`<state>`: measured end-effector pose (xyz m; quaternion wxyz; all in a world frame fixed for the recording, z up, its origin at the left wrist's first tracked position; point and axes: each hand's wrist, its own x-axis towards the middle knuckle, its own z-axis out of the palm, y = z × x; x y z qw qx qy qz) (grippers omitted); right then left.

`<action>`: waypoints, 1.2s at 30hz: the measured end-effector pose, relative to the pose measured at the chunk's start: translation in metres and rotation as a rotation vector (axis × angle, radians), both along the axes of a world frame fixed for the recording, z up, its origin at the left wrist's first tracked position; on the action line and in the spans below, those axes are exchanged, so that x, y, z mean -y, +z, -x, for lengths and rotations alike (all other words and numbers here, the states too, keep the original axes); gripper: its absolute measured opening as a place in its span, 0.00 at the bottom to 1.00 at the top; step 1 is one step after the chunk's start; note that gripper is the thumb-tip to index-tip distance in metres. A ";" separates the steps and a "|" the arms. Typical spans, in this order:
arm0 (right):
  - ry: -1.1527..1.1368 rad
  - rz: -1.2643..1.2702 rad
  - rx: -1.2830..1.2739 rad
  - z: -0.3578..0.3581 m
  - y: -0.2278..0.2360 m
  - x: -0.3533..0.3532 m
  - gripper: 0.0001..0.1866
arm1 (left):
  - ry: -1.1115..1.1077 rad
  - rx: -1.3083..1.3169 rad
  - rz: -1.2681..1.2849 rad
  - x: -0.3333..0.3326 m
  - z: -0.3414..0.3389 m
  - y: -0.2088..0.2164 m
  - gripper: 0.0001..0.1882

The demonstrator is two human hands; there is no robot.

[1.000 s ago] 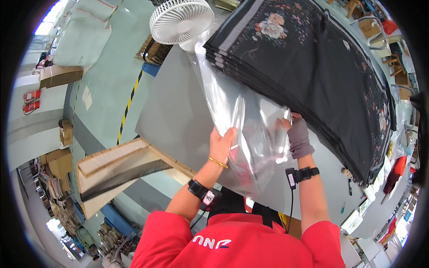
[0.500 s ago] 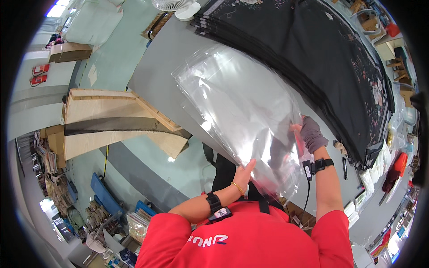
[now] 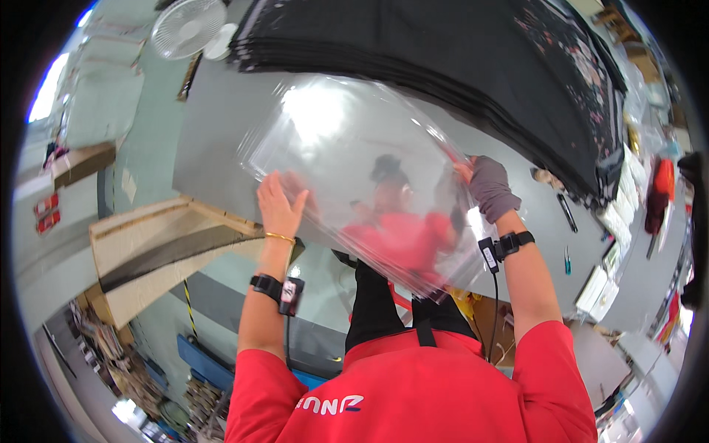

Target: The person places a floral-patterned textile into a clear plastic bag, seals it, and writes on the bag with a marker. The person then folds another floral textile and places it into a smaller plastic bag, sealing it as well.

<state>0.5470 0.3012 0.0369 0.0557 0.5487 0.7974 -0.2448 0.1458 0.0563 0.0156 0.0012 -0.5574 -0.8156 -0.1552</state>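
Grey worktop (image 3: 214, 140) below, black fabric stack (image 3: 473, 66) at its far side; the clear plastic bag (image 3: 354, 170) hovers above, left hand (image 3: 279, 203) flat against it, gloved right hand (image 3: 489, 188) fingers pinching its edge. Slippery film could slide free.

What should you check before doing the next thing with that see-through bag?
1. Left hand on the clear bag: ok, palm flat against its left part.
2. Right hand, in a grey glove, grips the bag's right edge: ok.
3. Bag lifted above the grey table: ok.
4. Bag mouth open: cannot tell, glare hides it.
5. Black cloth stack within reach behind the bag: ok.
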 end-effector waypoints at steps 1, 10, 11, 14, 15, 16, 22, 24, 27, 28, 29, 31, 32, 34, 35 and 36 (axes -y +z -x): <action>-0.035 0.008 -0.042 0.000 -0.001 0.003 0.27 | 0.001 -0.017 0.007 -0.013 0.010 -0.004 0.38; -0.482 -0.535 -0.111 -0.101 0.008 0.105 0.27 | 0.078 0.289 0.442 -0.065 0.086 -0.006 0.21; -0.574 -0.591 -0.079 -0.113 0.006 0.132 0.27 | 0.098 0.248 0.453 -0.071 0.095 -0.006 0.22; -1.080 -0.137 -0.369 -0.111 -0.016 0.207 0.28 | -0.015 -0.048 0.412 -0.082 0.113 -0.011 0.33; -0.996 -0.127 -0.377 -0.108 -0.020 0.220 0.28 | -0.027 -0.067 0.316 -0.089 0.119 -0.014 0.38; -0.971 -0.066 -0.341 -0.096 -0.026 0.231 0.29 | -0.029 -0.071 0.253 -0.096 0.125 -0.016 0.42; -0.847 0.109 -0.396 -0.037 -0.027 0.180 0.39 | -0.020 0.112 0.379 -0.134 0.148 -0.024 0.52; -0.742 -0.018 -0.195 -0.034 -0.028 0.148 0.43 | -0.005 0.163 0.465 -0.136 0.150 -0.021 0.52; -0.584 -0.460 0.134 -0.044 -0.031 0.106 0.51 | 0.065 0.165 0.486 -0.138 0.146 -0.014 0.51; -0.589 -0.529 0.127 -0.050 -0.031 0.091 0.53 | 0.079 0.184 0.392 -0.139 0.145 -0.011 0.51; -0.619 -0.537 0.152 -0.053 -0.030 0.077 0.55 | 0.115 0.223 0.319 -0.141 0.142 -0.009 0.50; -0.334 -0.581 0.072 -0.055 -0.026 0.043 0.57 | 0.088 0.427 0.355 -0.147 0.137 -0.007 0.49; -0.209 -0.582 0.044 -0.054 -0.022 0.027 0.58 | 0.076 0.514 0.357 -0.149 0.134 -0.007 0.48; -0.087 -0.384 0.052 -0.041 -0.015 0.000 0.60 | 0.053 0.542 0.455 -0.152 0.126 -0.008 0.45; -0.013 -0.310 0.031 -0.033 -0.011 -0.011 0.60 | 0.016 0.366 0.456 -0.151 0.123 -0.009 0.44; 0.017 -0.249 0.120 -0.025 -0.006 -0.016 0.56 | -0.022 0.175 0.425 -0.149 0.119 -0.010 0.44</action>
